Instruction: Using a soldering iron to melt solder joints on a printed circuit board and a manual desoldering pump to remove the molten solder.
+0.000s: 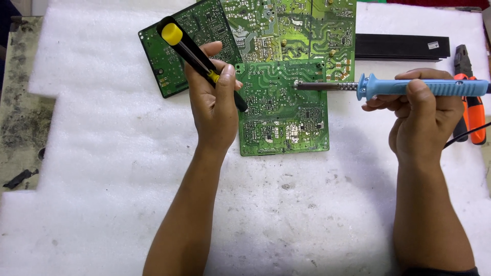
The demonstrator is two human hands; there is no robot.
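White foam (pixel 255 214) covers the bench, and on it, nearest, lies a green board (pixel 282 110). Over it the left hand (pixel 215 105) pinches a screwdriver (pixel 197 53), its long axis slanting from the yellow cap at upper left down to the tip at the board's left edge. The right hand (pixel 424 115) wraps its fingers around a blue soldering iron (pixel 388 87) lying level, tip pointing left onto the board's top, with two more boards (pixel 286 28) and pliers (pixel 473 102) farther off.

I count three green circuit boards (pixel 281 107) on the white foam sheet (pixel 102 153), grouped at its far edge. One soldering iron (pixel 404 87), blue-handled. One screwdriver (pixel 192 48), black and yellow. One pair of orange pliers (pixel 473 110) at the right edge. One black bar (pixel 401 47) near the far right corner.
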